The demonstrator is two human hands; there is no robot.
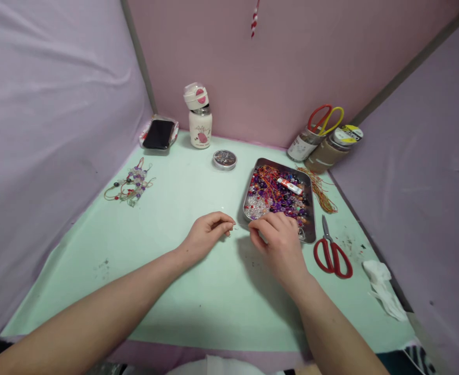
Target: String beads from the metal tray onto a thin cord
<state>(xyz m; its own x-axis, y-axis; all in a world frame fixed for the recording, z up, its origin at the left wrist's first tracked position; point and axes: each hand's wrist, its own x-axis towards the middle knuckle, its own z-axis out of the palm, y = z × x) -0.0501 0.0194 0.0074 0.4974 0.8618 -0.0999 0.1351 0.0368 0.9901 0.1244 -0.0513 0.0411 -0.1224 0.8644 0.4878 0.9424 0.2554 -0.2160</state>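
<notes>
My left hand [207, 234] rests on the pale green table mat, its fingers pinched together on something tiny and clear near the thumb tip that I cannot make out. My right hand [278, 240] lies just to its right with fingers curled, at the near left corner of a metal tin [311, 229]. The tin is full of purple, red and clear beads with orange thread and a small red-and-white tube on top. The right hand's fingertips are bent under; what they hold is hidden.
Red-handled scissors [332, 252] lie right of the tin, crumpled white tissue [383, 286] beyond them. Orange thread [323, 192], two jars with scissors [323, 136], a round lid [225, 159], a white flask [200, 117], a phone [159, 134] and finished beadwork [131, 185] ring the mat.
</notes>
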